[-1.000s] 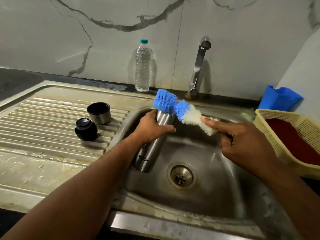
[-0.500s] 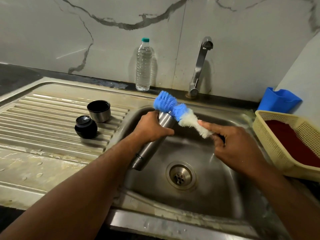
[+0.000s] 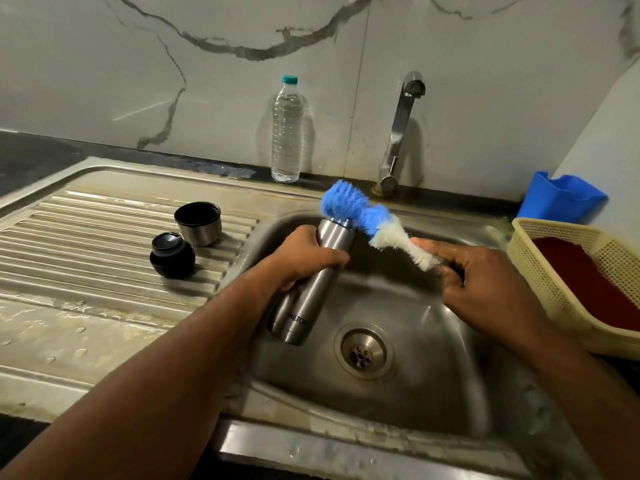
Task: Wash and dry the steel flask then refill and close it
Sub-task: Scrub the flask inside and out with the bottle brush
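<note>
My left hand (image 3: 304,259) grips the steel flask (image 3: 313,289) around its upper body and holds it tilted over the sink basin (image 3: 408,306), mouth pointing up and away. My right hand (image 3: 485,285) holds a blue and white bottle brush (image 3: 363,221) by its handle end. The blue bristle head lies across the flask's open mouth. On the draining board (image 3: 86,258) stand the flask's steel cup (image 3: 198,223) and its black stopper (image 3: 172,256), side by side.
A clear plastic water bottle (image 3: 286,129) stands against the wall, left of the tap (image 3: 398,133). No water runs from the tap. A yellow basket (image 3: 540,251) with something red inside sits right of the sink, with a blue tub (image 3: 561,200) behind it. The drain (image 3: 362,351) is open.
The brush head has stayed at the flask's mouth while my right hand shifted slightly along the handle. The flask has tilted a little in my left hand.
</note>
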